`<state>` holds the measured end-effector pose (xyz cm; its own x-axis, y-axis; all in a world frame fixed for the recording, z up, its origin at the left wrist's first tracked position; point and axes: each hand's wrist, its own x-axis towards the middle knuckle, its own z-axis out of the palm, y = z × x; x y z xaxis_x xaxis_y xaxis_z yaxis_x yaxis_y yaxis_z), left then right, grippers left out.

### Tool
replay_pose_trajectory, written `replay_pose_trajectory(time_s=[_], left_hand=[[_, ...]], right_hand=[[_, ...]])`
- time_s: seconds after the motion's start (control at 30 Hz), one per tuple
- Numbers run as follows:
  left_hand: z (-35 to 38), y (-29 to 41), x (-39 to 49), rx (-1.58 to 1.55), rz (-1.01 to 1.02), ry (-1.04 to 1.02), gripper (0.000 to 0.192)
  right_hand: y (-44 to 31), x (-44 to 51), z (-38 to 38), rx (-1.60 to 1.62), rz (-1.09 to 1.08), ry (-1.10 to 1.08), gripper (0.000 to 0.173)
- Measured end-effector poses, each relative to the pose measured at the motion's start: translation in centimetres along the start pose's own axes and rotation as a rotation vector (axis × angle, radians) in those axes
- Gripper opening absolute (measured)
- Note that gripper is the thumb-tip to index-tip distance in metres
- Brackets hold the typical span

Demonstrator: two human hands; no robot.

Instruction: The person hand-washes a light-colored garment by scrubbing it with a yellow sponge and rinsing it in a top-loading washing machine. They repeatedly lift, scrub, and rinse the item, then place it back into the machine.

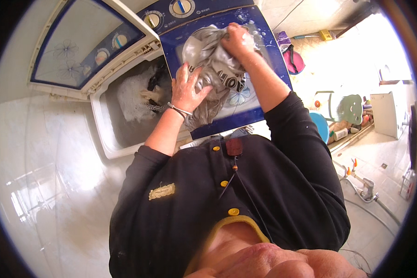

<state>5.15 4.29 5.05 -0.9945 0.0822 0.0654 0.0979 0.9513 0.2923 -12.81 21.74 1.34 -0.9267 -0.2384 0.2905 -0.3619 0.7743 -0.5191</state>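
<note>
A wet grey garment with dark printed lettering lies bunched on the closed blue-framed lid of a twin-tub washing machine. My left hand, wearing a bracelet at the wrist, rests on the garment's near left side with fingers and thumb spread. At the far right of the cloth, my right hand has its fingers curled into the fabric; suds cling to it. Left of the lid, the open wash tub holds greyish water, white foam and partly submerged laundry.
The tub's raised lid leans back at the left. Control knobs line the machine's back panel. Soap suds spot the far right of the closed lid. To the right are a blue basin, a pink item and a tap with hoses.
</note>
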Motion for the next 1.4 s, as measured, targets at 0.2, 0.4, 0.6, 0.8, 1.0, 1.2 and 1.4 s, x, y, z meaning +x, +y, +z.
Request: replay_pose_trajectory(time_s=[0.2, 0.4, 0.6, 0.8, 1.0, 1.2, 1.4], left_hand=[[1.2, -1.3, 0.5, -0.125, 0.179, 0.011, 0.057], [1.7, -0.8, -0.3, -0.129, 0.384, -0.061, 0.049], [2.1, -3.0, -1.7, -0.239, 0.455, -0.024, 0.047], [2.1, -4.9, -2.1, -0.15, 0.452, -0.094, 0.049], [2.7, -4.4, -2.3, -0.172, 0.485, -0.007, 0.05], [1.8, -4.9, -2.7, -0.274, 0.555, -0.009, 0.046], [1.5, -4.7, -2.3, -0.356, 0.561, 0.005, 0.046]], right_hand=[[-5.2, -3.8, -3.7, 0.381, -0.108, 0.149, 0.047], [-11.5, -9.5, -2.6, -0.262, -0.127, -0.214, 0.031], [-0.5, 0.4, 2.0, -0.45, 0.086, 0.16, 0.043], [-9.6, -8.0, -2.2, -0.089, 0.248, -0.182, 0.061], [-11.0, -10.2, 1.2, -0.374, 0.196, -0.103, 0.04], [-2.1, -2.9, 1.1, -0.315, 0.302, 0.15, 0.055], [-14.8, -14.0, -2.4, -0.164, -0.095, -0.119, 0.034]])
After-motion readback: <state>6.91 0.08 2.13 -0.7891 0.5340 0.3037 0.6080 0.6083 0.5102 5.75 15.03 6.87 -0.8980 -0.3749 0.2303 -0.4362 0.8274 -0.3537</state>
